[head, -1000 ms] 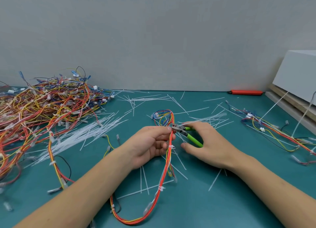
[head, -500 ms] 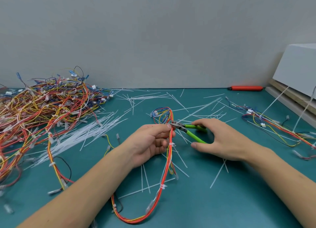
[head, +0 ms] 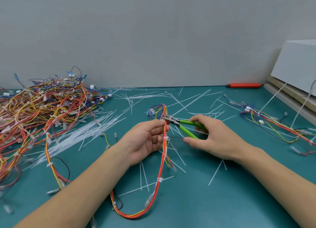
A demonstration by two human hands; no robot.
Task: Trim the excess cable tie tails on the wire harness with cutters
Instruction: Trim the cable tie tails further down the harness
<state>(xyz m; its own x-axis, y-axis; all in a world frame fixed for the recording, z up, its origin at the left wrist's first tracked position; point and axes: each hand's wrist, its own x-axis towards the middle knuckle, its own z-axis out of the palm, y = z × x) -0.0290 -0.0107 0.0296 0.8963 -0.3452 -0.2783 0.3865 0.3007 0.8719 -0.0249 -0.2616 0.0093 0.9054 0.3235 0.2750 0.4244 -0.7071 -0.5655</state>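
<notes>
Cutters (head: pixel 181 125) in the right hand (head: pixel 212 138), fingers curled round the green handles, point left with their nose at the harness (head: pixel 165 132), which the left hand (head: pixel 147 138) pinches upright above the desk (head: pixel 222 202), bundle running top to bottom.

Cutters (head: pixel 183 125) in my right hand (head: pixel 215 138): bright green handles, grey metal head. Harness (head: pixel 161 161) in my left hand (head: pixel 147 140): mostly red and orange wires, some yellow, blue ones at the top loop, white cable ties (head: pixel 159 180) on it. Table (head: pixel 222 202) is teal. Loose tie tails (head: pixel 142 97) centre frame are translucent white. Pile of harnesses (head: pixel 39 108) at left: red, orange, yellow, blue, white connectors. Orange-red tool (head: pixel 244 85) upper right, pale grey box (head: pixel 297 61) far right, wall (head: pixel 136 31) plain grey.
</notes>
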